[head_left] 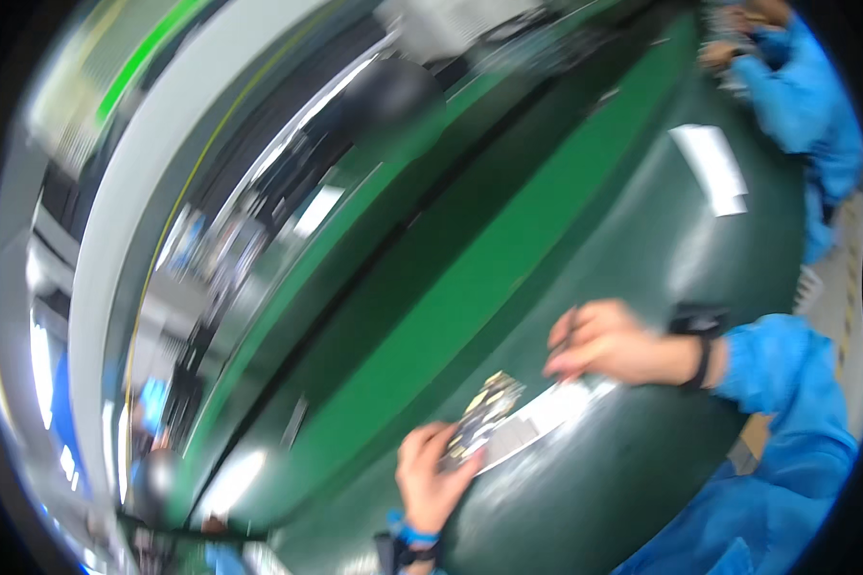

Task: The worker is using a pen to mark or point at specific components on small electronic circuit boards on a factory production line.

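Observation:
The picture is tilted and motion-blurred. My left hand (431, 479) grips a small circuit board (489, 407) with gold and dark parts by its lower end. The board lies over a white sheet (551, 414) on the dark green table (604, 479). My right hand (604, 340) hovers just above the sheet's far end, fingers pinched on what looks like a thin dark tool (566, 333). A black band sits on my right wrist, and both my forearms are in blue sleeves.
A brighter green conveyor strip (489, 259) runs diagonally past the hands. A white paper (710, 168) lies farther along the table. Another person in a blue coat (796, 96) works at the top right. Blurred racks and equipment stand beyond the belt on the left.

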Motion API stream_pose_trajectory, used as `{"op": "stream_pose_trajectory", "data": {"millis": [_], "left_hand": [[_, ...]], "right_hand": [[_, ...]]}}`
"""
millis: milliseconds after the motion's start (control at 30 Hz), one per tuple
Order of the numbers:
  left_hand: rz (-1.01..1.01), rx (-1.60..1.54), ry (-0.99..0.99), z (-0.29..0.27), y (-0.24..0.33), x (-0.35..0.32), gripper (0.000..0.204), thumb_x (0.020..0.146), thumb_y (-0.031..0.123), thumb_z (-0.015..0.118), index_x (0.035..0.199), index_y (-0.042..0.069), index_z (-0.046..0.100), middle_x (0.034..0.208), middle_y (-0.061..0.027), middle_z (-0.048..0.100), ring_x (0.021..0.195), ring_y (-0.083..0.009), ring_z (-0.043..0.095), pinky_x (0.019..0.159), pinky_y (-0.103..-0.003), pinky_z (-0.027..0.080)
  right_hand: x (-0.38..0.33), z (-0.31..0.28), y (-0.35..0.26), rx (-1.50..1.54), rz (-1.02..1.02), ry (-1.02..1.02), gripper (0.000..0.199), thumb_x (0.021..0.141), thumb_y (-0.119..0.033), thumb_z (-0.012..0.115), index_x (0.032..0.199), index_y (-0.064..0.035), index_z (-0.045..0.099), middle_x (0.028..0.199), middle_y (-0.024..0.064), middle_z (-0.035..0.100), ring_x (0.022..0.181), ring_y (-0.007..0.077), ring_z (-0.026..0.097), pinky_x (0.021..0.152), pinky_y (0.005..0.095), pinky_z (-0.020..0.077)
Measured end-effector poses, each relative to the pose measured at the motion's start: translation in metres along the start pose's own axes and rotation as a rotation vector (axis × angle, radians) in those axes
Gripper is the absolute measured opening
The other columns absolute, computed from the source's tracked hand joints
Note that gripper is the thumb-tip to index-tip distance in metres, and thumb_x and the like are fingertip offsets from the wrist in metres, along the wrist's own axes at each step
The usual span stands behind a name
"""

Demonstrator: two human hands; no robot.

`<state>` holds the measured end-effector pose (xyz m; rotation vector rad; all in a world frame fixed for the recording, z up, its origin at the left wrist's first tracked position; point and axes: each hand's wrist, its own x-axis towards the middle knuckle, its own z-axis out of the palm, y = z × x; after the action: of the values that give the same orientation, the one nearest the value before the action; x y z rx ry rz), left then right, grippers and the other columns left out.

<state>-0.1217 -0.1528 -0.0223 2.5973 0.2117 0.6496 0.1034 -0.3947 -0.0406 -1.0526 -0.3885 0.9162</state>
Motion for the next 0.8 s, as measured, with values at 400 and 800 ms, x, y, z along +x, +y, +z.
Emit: {"op": "stream_pose_trajectory", "data": {"millis": [400,800], "left_hand": [[0.140,-0.091,-0.010,-0.009,-0.009,-0.030,0.022,0.084,0.008,0.079,0.105,0.002,0.075,0.105,-0.0111,0.069,0.093,-0.0284,0.064,0.081,-0.040,0.050],[0.036,0.118,-0.012,-0.021,-0.007,-0.025,0.051,0.073,0.019,0.090,0.118,0.003,0.071,0.112,-0.0104,0.065,0.100,-0.0280,0.058,0.092,-0.039,0.040]], "right_hand": [[0.032,-0.009,-0.008,0.073,-0.009,-0.035,0.020,0.093,-0.001,0.070,0.111,-0.0052,0.061,0.100,0.0168,0.073,0.084,0.0215,0.070,0.077,0.0322,0.0570],[0.071,0.082,0.007,-0.038,0.039,-0.230,0.024,0.093,0.000,0.074,0.113,0.0015,0.059,0.103,0.0203,0.073,0.089,0.0266,0.076,0.080,0.0352,0.0640]]}}
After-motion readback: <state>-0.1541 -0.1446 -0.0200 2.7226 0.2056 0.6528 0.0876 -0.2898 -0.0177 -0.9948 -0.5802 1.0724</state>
